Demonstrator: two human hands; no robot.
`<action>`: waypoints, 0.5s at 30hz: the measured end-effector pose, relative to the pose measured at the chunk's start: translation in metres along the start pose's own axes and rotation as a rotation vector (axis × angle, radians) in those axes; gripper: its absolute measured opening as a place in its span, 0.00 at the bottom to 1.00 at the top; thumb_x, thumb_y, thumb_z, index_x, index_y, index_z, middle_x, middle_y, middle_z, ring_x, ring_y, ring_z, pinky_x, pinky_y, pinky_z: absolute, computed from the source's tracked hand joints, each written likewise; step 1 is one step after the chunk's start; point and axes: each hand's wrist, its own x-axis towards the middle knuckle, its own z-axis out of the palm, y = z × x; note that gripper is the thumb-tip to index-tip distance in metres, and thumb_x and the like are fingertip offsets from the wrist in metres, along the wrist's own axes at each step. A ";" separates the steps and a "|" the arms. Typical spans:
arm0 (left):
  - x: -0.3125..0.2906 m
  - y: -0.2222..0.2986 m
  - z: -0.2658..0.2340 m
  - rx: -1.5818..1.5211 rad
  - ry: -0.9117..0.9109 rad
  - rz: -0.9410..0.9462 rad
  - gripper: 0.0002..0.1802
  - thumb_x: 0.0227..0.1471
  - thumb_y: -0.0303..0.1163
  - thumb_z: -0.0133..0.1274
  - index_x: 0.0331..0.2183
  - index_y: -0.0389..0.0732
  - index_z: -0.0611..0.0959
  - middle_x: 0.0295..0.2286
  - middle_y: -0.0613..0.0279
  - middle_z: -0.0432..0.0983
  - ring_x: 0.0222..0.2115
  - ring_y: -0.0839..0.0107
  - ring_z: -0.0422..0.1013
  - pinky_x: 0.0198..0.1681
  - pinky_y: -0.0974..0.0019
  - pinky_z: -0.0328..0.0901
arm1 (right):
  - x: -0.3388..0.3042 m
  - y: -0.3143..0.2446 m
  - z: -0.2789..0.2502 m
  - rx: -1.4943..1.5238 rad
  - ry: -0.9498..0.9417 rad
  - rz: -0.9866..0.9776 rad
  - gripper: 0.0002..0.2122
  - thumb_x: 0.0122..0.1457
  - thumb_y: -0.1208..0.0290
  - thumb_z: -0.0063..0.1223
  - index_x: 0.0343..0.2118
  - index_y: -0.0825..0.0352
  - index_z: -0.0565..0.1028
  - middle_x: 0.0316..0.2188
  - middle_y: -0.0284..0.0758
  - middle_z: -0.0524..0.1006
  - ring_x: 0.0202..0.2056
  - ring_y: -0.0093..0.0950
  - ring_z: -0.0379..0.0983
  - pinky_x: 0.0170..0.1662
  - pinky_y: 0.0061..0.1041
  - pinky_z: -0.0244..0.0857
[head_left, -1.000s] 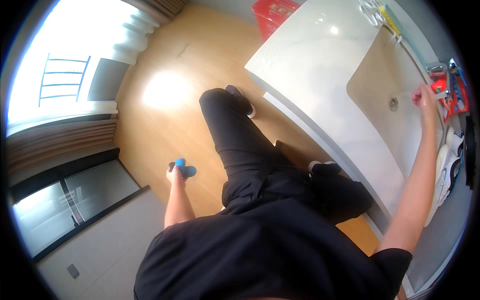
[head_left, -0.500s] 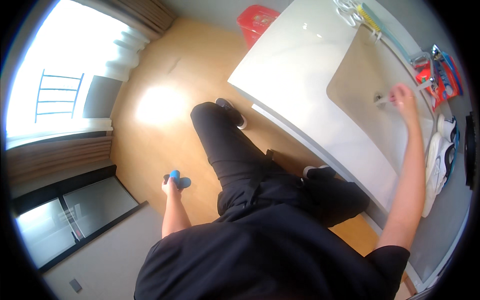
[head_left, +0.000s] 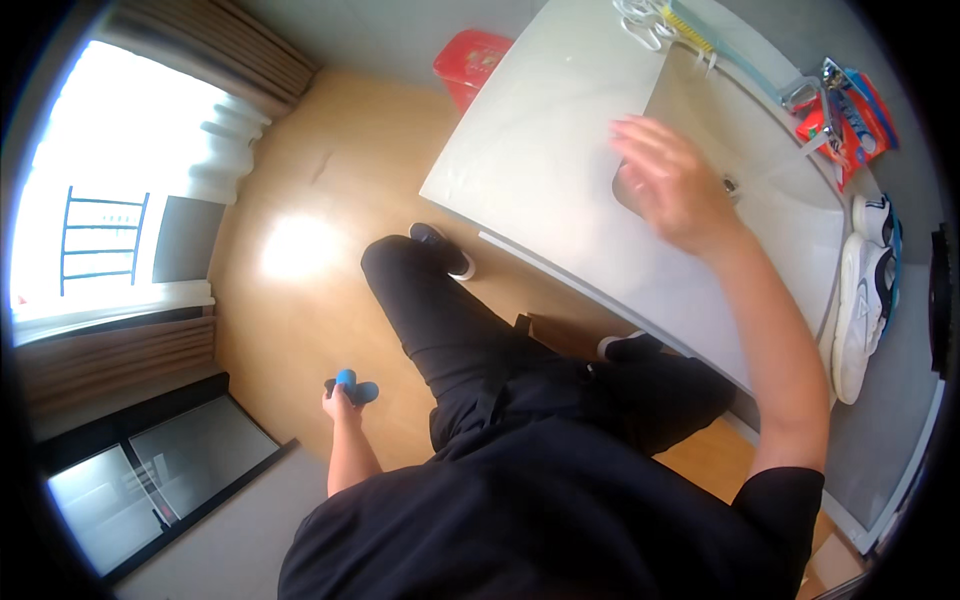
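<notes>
Out to the left and low over the floor, my left hand (head_left: pixel 342 404) is closed around a small blue and dark thing with rounded lobes (head_left: pixel 366 392); its kind is too small to make out. My right hand (head_left: pixel 685 195) hovers over the near left side of the white sink basin (head_left: pixel 790 250). Its fingers stretch out, slightly blurred, and nothing shows in them. Behind it are the drain (head_left: pixel 730 185) and the chrome faucet (head_left: pixel 829 110). A pale streak runs from the spout toward the basin; I cannot tell whether it is water.
White sneakers (head_left: pixel 857 320) lie along the sink's right edge. A red packet (head_left: pixel 850 130) sits behind the faucet. A brush with yellow bristles (head_left: pixel 690 27) and a white cable (head_left: pixel 640 22) rest on the far counter (head_left: pixel 530 120). Beyond its left edge stands a red bin (head_left: pixel 468 62).
My right hand has moved left and up from beside the drain, and its fingers have straightened. The left hand still holds the blue thing. The view has shifted slightly.
</notes>
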 end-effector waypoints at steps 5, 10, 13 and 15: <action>0.005 -0.006 -0.005 0.018 0.011 -0.023 0.29 0.53 0.32 0.53 0.56 0.47 0.65 0.52 0.52 0.65 0.48 0.48 0.67 0.39 0.35 0.70 | 0.025 -0.027 0.035 -0.067 -0.186 -0.275 0.27 0.64 0.53 0.41 0.59 0.69 0.65 0.62 0.38 0.62 0.66 0.35 0.50 0.68 0.41 0.42; 0.010 -0.011 -0.016 -0.011 0.064 -0.053 0.30 0.53 0.32 0.53 0.57 0.49 0.64 0.52 0.53 0.66 0.47 0.50 0.69 0.36 0.38 0.70 | 0.045 -0.050 0.050 0.008 -0.298 -0.370 0.32 0.61 0.50 0.45 0.63 0.67 0.60 0.66 0.36 0.57 0.69 0.33 0.44 0.69 0.42 0.37; 0.009 -0.012 -0.022 0.002 0.091 -0.064 0.30 0.53 0.32 0.53 0.57 0.49 0.64 0.51 0.53 0.66 0.46 0.50 0.69 0.36 0.38 0.70 | 0.051 -0.056 0.060 -0.006 -0.276 -0.427 0.33 0.63 0.44 0.39 0.63 0.66 0.61 0.65 0.33 0.58 0.69 0.31 0.44 0.69 0.41 0.39; 0.009 -0.013 -0.025 0.014 0.085 -0.068 0.29 0.54 0.32 0.53 0.57 0.49 0.64 0.51 0.52 0.66 0.46 0.50 0.69 0.36 0.38 0.71 | 0.056 -0.061 0.065 0.088 -0.260 -0.430 0.34 0.60 0.46 0.45 0.63 0.66 0.61 0.65 0.35 0.58 0.68 0.32 0.44 0.69 0.41 0.36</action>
